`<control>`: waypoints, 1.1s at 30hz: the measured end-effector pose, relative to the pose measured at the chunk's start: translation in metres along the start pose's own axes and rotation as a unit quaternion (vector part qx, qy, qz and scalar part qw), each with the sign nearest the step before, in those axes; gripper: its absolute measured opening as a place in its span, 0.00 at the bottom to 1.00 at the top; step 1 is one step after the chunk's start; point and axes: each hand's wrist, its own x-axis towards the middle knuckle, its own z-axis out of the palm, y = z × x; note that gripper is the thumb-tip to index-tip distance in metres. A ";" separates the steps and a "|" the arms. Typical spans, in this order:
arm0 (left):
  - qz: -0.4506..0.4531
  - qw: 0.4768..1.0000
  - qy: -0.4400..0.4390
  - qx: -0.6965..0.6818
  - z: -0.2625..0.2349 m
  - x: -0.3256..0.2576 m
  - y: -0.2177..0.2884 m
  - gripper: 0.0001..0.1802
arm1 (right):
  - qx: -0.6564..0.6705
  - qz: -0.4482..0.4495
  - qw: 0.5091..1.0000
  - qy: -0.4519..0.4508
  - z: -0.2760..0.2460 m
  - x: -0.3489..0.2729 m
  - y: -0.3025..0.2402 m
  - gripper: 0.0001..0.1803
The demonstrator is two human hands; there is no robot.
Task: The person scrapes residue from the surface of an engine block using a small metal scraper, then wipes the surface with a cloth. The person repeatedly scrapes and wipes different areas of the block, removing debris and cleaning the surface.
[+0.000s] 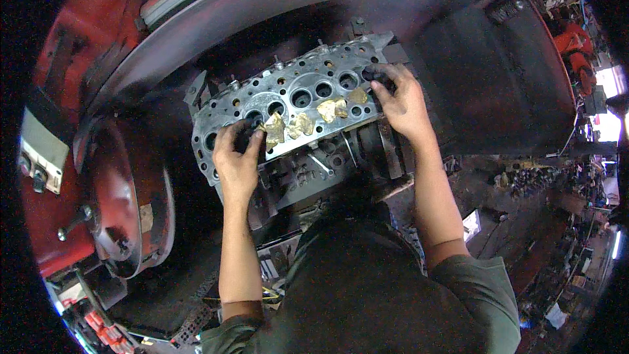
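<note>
A grey metal cylinder head [223, 118] lies tilted in front of me, its flat face up and pierced by round ports and bolt holes. Along its near side rest several crumpled gold-coloured scraps [301, 125], of paper or thin cloth. My left hand [234, 160] is at its left part, fingers curled beside the leftmost scrap. Over the right end, my right hand [405, 101] has thumb and fingers bent in toward a port. Both hands' fingertips look dark. Something dark lies within each grip, too unclear to name.
A large dark metal trough surrounds the cylinder head. Below its near edge is a wrench-like tool [322, 163]. A red machine with a wheel-shaped guard [124, 203] and a lever [73, 223] stands at left. Cluttered metal parts [527, 180] lie at right.
</note>
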 end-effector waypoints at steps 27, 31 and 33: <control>-0.193 0.947 -0.060 -0.250 -0.009 -0.066 0.013 0.10 | 0.123 -0.070 0.983 -0.114 0.040 -0.053 -0.062 0.14; -0.196 0.952 -0.028 -0.235 -0.023 -0.067 0.004 0.10 | -0.069 -0.033 0.995 -0.060 0.034 -0.025 -0.037 0.15; -0.191 0.958 -0.022 -0.212 -0.025 -0.068 0.003 0.10 | -0.107 -0.053 0.986 -0.118 0.031 -0.017 -0.029 0.16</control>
